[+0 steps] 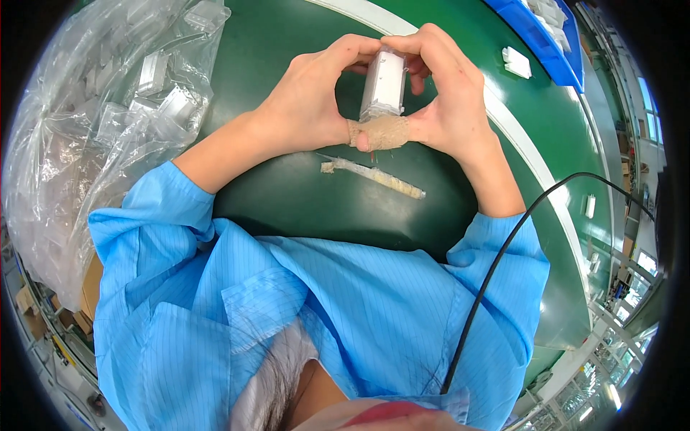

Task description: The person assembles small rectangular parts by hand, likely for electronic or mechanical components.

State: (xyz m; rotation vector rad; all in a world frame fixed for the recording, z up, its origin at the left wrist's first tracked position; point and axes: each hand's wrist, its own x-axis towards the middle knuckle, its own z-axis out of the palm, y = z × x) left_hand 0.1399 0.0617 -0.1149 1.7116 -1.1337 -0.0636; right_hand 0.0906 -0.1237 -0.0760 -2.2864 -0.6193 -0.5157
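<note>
Both hands hold a small white box-shaped piece [386, 80] with clear or silvery edges, upright above the green table [280, 194]. My left hand [309, 97] grips it from the left, fingers curled at its far end and thumb at the near end. From the other side, my right hand [454, 97] does the same, fingers bent over the far end. Tan wrapping [384, 133] covers the thumbs where they meet below the piece. Nearer me lies a thin clear stick-like item [374, 177] with yellowish material along it; its kind is unclear.
At left, a large clear plastic bag [79, 136] holds several clear, silvery cases [153, 73]. A blue bin [535, 36] of white parts stands at far right, with one white part [516, 62] beside it. A black cable [496, 266] crosses over my right sleeve.
</note>
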